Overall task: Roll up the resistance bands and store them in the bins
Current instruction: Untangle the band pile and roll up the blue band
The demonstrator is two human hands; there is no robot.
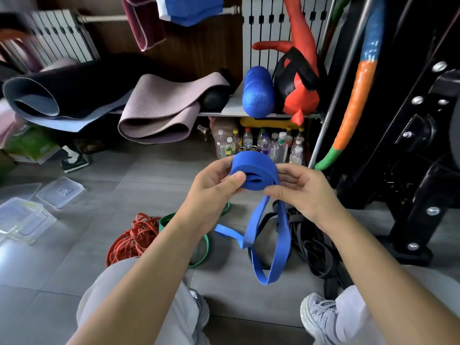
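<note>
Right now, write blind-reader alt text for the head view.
The left hand and right hand grip a half-rolled blue resistance band, its loose tail hanging toward the floor. Below lie red bands, a green band and black bands; clear bins sit at left.

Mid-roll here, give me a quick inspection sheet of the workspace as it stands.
Surface: grey tiled floor, bands lying on it.
Job's things: blue band partly rolled, tail hanging loose; red bands, green band, black bands unrolled on the floor; clear bins at left.
Clutter: plastic bottles under the shelf; rolled mats on it.
Hands: left hand and right hand both grip the blue roll.
Cables: nothing seen.
Surroundings: black gym frame at right; radiator behind.
</note>
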